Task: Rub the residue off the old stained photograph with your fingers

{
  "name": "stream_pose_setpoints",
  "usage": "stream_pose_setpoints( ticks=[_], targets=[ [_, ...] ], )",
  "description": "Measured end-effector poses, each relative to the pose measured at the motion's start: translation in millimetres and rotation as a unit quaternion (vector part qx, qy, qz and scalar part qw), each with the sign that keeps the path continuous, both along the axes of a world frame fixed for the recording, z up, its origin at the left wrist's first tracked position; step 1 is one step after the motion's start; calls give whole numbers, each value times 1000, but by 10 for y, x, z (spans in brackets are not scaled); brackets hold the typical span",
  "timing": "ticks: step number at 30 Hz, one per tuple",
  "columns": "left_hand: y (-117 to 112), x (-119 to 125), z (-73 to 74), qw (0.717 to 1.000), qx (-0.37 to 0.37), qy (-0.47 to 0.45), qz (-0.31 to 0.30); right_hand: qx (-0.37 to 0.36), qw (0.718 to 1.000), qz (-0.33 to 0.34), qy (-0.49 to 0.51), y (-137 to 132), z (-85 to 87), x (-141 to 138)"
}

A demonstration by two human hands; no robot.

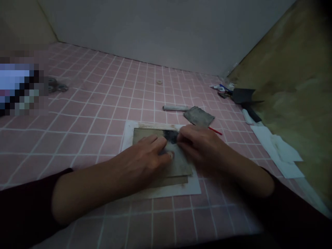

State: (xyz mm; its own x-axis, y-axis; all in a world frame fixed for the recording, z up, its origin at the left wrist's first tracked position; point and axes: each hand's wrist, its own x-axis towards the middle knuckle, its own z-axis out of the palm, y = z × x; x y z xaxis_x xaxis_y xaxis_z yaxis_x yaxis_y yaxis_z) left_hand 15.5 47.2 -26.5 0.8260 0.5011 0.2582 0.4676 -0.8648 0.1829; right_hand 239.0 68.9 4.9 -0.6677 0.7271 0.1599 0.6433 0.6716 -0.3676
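A white paper sheet point(192, 190) lies on the pink checked surface with a flat grey-brown board point(180, 180) on it. A thin grey sheet point(180, 166) rests on the board, and a black patch point(170, 136) shows near its top edge. My left hand point(153, 152) is laid on the grey sheet, thumb apart from its bent fingers. Beside the black patch, my right hand point(198, 143) is closed in a pinch at the sheet's right side. Whatever sits between its fingertips is hidden and slightly blurred.
Behind my right hand are a grey folded piece point(199, 116), a grey rod point(175, 108) and a thin red stick point(215, 130). A small ring point(159, 82) lies farther back. Dark tools point(243, 95) and white papers point(278, 148) line the right wall. A pixelated area covers the far left.
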Motion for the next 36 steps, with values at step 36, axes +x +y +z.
stream_pose_setpoints(
  ticks=[36],
  targets=[
    [10,7,-7,1000,2,-6,5,0,999,47,25,15,-40,-46]
  ],
)
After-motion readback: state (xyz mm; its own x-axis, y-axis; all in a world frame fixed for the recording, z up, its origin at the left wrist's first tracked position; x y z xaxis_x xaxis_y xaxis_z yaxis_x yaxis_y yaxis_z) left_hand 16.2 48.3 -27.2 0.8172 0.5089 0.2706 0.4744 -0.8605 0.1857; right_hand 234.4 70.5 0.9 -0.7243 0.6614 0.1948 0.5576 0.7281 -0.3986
